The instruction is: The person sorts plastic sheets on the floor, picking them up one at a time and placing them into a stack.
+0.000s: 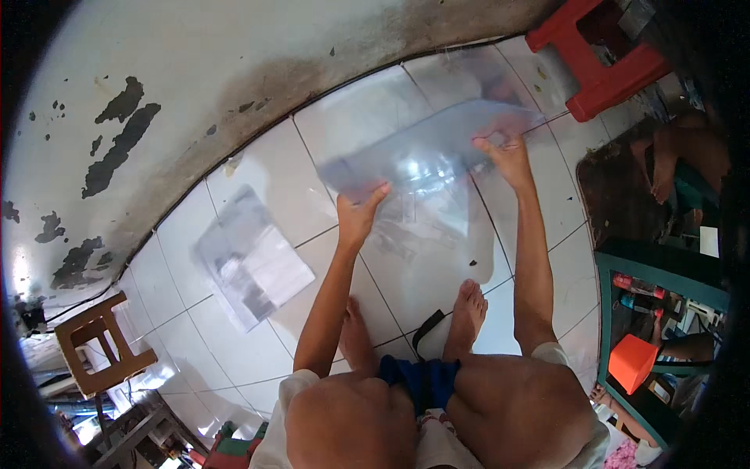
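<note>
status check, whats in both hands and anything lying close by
Left hand and right hand both grip one clear plastic sheet, lifted over the tiled floor. Stack of clear sheets lies apart to the left. Nothing blocking.

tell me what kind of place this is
Probably a home used as a small workspace: white tile floor, a peeling, stained wall, plastic stools, and both hands holding a clear plastic sheet.
</note>
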`<state>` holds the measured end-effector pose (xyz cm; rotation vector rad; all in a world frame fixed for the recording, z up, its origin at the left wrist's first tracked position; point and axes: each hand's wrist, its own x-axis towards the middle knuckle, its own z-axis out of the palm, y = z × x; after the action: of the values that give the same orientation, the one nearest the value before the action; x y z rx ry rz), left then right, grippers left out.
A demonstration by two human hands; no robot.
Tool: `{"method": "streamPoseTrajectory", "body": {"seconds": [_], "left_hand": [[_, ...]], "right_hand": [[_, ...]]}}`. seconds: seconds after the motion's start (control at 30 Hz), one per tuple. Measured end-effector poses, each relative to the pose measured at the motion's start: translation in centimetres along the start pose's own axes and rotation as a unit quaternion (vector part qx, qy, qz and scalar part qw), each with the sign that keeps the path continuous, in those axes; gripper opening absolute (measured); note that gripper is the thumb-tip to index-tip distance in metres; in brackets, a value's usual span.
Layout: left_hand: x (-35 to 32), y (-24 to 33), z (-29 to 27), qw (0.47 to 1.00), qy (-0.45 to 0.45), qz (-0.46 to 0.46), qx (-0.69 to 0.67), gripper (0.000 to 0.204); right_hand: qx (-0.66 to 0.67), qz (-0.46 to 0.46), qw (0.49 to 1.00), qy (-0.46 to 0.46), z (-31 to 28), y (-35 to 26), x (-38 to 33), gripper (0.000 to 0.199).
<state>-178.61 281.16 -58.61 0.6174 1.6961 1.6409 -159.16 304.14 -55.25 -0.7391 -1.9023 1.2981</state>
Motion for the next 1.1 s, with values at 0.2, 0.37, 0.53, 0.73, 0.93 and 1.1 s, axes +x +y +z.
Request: {"method": "streamPoseTrajectory", "body": {"seconds": [0.2,0.37,0.53,0.73,0.93,1.1], "left_hand": [[-4.9,-2.5,-2.4,0.973,0.172,-0.155,0.021,0.067],[-9.0,-3.2,-1.6,0.927,0.195,-0.223,-0.231,0.072],[-6.3,-4.0,-2.6,0.933,0.174,-0.252,-0.187,0.063],[-3.3,-2.1,-1.6,0.923,0.158,-0.298,-0.185,0.039],[0.6,-0.9,0.7,0.955,0.068,-0.282,-0.069,0.047],[0.1,-0.4,4.7,0.921,0.181,-0.277,-0.205,0.068]], "right_hand": [[-0.091,-0.035,0.99,0.103,-7.7,-7.0,-3.8,0.016],[-0.205,0.041,0.945,0.251,-15.3,-11.0,-9.1,0.012],[-0.175,-0.035,0.932,0.316,-15.5,-10.9,-10.2,0.016],[-0.192,0.073,0.916,0.343,-14.4,-11.9,-9.7,0.029],[-0.204,0.041,0.924,0.321,-15.1,-12.2,-10.1,0.04],[-0.298,-0.01,0.889,0.348,-15.0,-13.0,-10.6,0.03]]}}
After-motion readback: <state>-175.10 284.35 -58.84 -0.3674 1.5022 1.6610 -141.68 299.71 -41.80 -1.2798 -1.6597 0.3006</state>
